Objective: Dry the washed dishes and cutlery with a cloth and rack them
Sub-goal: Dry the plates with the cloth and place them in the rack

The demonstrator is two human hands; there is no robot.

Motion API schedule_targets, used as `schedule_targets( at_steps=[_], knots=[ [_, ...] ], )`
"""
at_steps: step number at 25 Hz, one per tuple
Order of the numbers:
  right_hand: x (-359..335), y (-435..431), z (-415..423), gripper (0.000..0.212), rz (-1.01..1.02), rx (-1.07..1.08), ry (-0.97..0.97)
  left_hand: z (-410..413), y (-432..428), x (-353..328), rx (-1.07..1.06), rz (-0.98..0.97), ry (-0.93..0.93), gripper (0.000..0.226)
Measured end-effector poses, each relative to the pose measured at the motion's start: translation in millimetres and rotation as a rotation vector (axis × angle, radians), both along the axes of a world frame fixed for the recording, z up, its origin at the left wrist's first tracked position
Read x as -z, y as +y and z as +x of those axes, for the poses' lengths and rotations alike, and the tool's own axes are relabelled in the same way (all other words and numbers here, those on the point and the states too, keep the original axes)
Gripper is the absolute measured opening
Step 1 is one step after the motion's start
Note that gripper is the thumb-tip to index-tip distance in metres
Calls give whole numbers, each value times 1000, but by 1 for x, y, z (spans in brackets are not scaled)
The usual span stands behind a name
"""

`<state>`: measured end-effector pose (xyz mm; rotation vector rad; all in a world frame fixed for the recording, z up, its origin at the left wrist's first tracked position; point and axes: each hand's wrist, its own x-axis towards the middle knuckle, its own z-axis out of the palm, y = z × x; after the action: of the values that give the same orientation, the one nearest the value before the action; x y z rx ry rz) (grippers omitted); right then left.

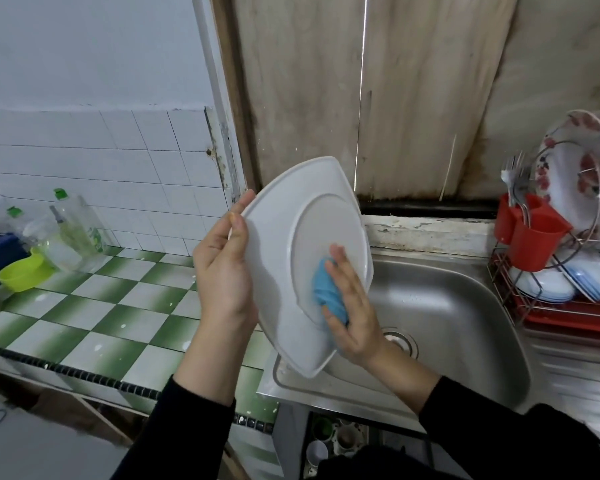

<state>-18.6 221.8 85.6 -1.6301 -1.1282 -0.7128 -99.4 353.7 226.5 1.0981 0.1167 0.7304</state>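
Head view: my left hand (222, 268) grips the white plate (284, 251) by its rim, tilted on edge above the sink (458, 306), I judge to expose its face. My right hand (352, 306), fingers flat, presses the blue cloth (326, 291) against it. The rack (513, 306) stands to the right.

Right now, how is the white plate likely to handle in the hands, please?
Probably stiff: the white plate shows no bend held by one edge in the left hand. Its glossy surface may be slippery. Likely breakable over the steel sink.

Green-checked counter (125, 306) with lime bowl (23, 273) and clear bottle (78, 233), steel drainboard (575, 362) with red dish rack (575, 315).
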Motion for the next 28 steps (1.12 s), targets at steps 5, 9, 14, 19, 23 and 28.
schedule_targets(
  at_steps=[5,9,14,19,23,28],
  knots=[
    [-51,-5,47,58,354,346,451,-6,-16,2,82,99,-28,25],
    [-72,25,2,55,248,128,138,2,-27,7,73,53,-31,27],
    [-4,8,14,54,266,230,343,2,-12,6,88,-19,-40,25],
    [-75,-9,85,43,643,356,849,-7,-18,14,181,171,-51,21],
    [-121,18,49,46,385,295,475,-4,-25,21,148,221,-26,20],
    [-93,52,-12,51,87,146,128,6,-14,20,57,67,-25,25]
  ],
)
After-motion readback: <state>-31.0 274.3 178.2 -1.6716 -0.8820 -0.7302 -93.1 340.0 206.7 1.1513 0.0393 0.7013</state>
